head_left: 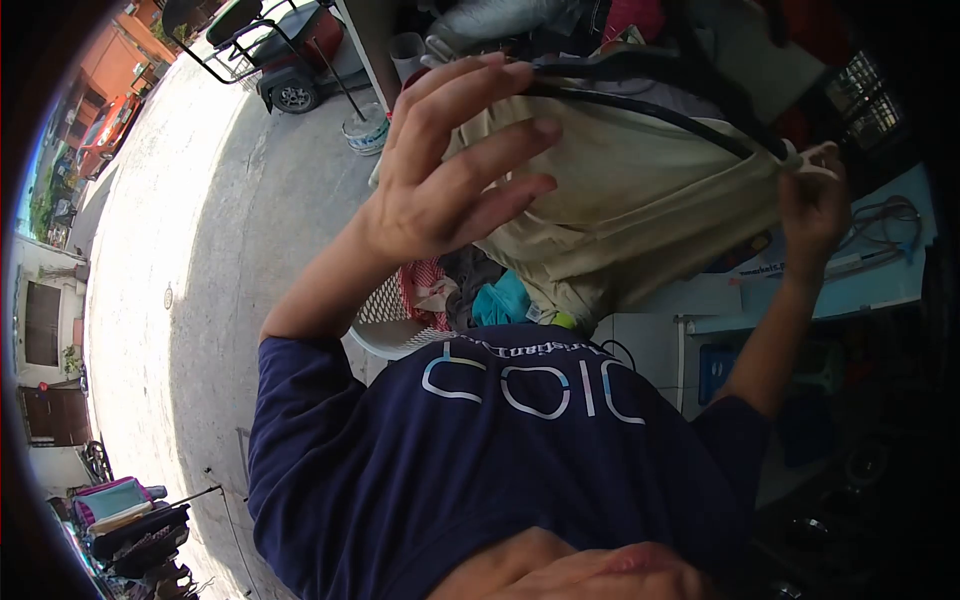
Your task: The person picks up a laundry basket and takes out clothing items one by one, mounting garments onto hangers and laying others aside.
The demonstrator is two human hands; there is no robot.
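Note:
A beige cloth garment (620,215) with black bands (660,120) along its upper opening is stretched out in front of my chest. My right hand (815,205) is closed on a corner of the garment, at the end of a black band. My left hand (450,160) is raised at the other side, its fingers apart in front of the cloth. Its upper fingertips are by the end of the band; whether they touch it I cannot tell. Below the garment, a white lattice basket (375,325) holds a red checked cloth (425,292) and a teal cloth (502,300).
More clothes and plastic (510,20) are piled beyond the garment. A clear tub (366,130) stands on the concrete ground (240,200) to the left. Farther off is a red and black wheeled vehicle (300,60). A pale blue shelf (880,280) is at the right.

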